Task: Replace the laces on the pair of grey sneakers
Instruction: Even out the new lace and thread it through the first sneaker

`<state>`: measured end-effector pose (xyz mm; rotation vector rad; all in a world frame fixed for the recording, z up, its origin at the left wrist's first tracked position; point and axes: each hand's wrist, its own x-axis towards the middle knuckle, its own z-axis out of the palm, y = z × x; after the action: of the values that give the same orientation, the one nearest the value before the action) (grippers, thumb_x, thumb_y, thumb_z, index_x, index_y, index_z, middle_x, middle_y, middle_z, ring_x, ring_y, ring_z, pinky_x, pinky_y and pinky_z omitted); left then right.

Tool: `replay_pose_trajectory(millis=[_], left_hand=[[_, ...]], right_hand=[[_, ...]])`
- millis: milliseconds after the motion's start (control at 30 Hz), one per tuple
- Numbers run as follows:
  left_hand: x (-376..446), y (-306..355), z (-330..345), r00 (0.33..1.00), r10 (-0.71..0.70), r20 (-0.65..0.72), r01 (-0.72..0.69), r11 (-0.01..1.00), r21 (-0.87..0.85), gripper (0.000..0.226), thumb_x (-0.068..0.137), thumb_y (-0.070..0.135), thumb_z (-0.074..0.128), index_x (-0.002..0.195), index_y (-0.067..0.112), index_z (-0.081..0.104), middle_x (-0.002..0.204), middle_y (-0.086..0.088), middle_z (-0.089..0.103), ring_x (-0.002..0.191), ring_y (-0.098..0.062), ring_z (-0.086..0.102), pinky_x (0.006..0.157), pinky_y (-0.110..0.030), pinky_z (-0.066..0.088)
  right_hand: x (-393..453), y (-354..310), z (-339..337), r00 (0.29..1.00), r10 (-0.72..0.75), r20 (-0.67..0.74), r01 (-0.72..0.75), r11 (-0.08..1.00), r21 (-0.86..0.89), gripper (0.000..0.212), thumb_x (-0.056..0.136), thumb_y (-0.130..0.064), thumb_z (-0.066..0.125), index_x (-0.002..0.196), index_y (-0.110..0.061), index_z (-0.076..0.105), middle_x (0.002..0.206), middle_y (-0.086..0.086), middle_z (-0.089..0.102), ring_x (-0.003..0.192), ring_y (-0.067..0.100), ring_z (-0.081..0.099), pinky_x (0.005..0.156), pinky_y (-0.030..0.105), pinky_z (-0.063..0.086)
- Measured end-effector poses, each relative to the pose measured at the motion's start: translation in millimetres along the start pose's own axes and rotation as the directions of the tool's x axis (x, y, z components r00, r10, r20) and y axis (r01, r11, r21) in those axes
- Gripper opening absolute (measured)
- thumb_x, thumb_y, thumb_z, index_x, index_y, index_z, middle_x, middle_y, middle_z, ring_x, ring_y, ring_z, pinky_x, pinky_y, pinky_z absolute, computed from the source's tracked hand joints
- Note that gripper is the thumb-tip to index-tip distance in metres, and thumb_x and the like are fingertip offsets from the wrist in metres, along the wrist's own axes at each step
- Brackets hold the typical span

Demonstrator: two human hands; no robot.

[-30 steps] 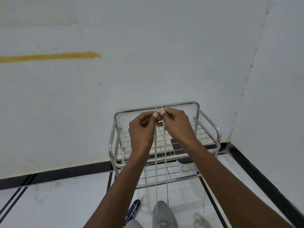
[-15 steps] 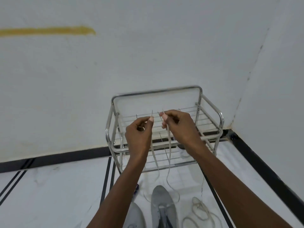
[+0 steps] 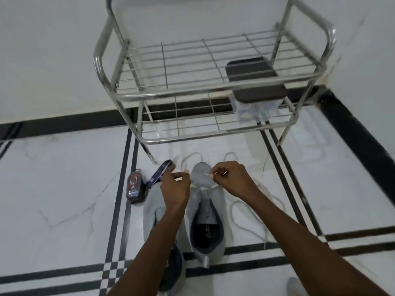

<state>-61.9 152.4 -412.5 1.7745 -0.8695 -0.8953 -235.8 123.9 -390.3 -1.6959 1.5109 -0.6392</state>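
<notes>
Both hands have dropped from rack height to the right sneaker (image 3: 206, 212) on the floor at 6 o'clock, so threading can likely begin. The left hand (image 3: 175, 189) and right hand (image 3: 232, 178), side by side over its toe, each pinch one end of the white lace (image 3: 204, 187). The steel rack (image 3: 213, 90) stands at 12 o'clock.

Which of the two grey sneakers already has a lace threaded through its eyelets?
The right-hand grey sneaker: a white lace crosses its front eyelets, and both hands hold its ends. The left-hand sneaker, partly under the left forearm, shows no lace.
</notes>
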Motion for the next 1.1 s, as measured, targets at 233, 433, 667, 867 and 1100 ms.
replay_pose_trajectory(millis=[233,433,667,867,1100], left_hand=[[-37.8,-29.4,10.3,0.989,-0.036,0.146,-0.011,0.951,0.308,0.027,0.086,0.038,0.075,0.095,0.018,0.061,0.082,0.006,0.062,0.076,-0.01,0.06,0.069,-0.028,0.049],[-40.5,-51.4,-0.2,0.974,0.093,0.208,-0.169,0.906,0.388,0.005,0.083,0.015,0.072,0.08,0.013,0.069,0.077,-0.009,0.068,0.072,-0.019,0.064,0.076,-0.043,0.056],[-45.5,-74.5,2.7,0.963,0.182,0.199,-0.231,0.937,0.261,0.015,0.095,0.016,0.065,0.103,0.01,0.076,0.099,0.0,0.074,0.089,-0.009,0.067,0.079,-0.017,0.051],[-46.1,-85.4,3.3,0.964,0.185,0.191,-0.223,0.954,0.202,0.024,0.096,0.014,0.063,0.117,0.013,0.075,0.11,0.002,0.074,0.1,-0.005,0.066,0.09,-0.016,0.051],[-43.8,-90.0,3.8,0.968,0.184,0.168,-0.215,0.959,0.187,0.024,0.096,0.017,0.063,0.117,0.012,0.074,0.11,0.001,0.074,0.101,-0.008,0.067,0.093,-0.034,0.055]], right_hand=[[-10.0,34.6,36.9,0.996,0.039,0.081,-0.037,0.999,-0.028,0.005,0.083,-0.021,0.079,0.079,-0.019,0.079,0.078,-0.009,0.074,0.071,0.0,0.064,0.068,0.013,0.046],[-10.9,41.3,52.9,0.988,0.083,0.131,-0.076,0.995,-0.06,0.006,0.083,-0.016,0.074,0.082,-0.015,0.08,0.084,-0.003,0.076,0.08,0.008,0.068,0.07,0.011,0.047],[-12.9,56.8,64.2,0.985,0.116,0.126,-0.108,0.992,-0.069,0.007,0.084,-0.015,0.072,0.08,-0.015,0.079,0.086,0.001,0.076,0.078,0.01,0.066,0.062,0.004,0.04],[-15.5,60.3,66.3,0.981,0.182,0.063,-0.183,0.983,0.01,0.01,0.087,-0.016,0.072,0.083,-0.012,0.08,0.087,0.001,0.077,0.083,0.01,0.067,0.069,0.014,0.044],[-22.8,53.3,76.0,0.995,0.101,0.005,-0.101,0.994,-0.049,0.012,0.082,-0.015,0.072,0.074,-0.016,0.079,0.075,-0.005,0.075,0.064,-0.002,0.059,0.059,0.001,0.038]])
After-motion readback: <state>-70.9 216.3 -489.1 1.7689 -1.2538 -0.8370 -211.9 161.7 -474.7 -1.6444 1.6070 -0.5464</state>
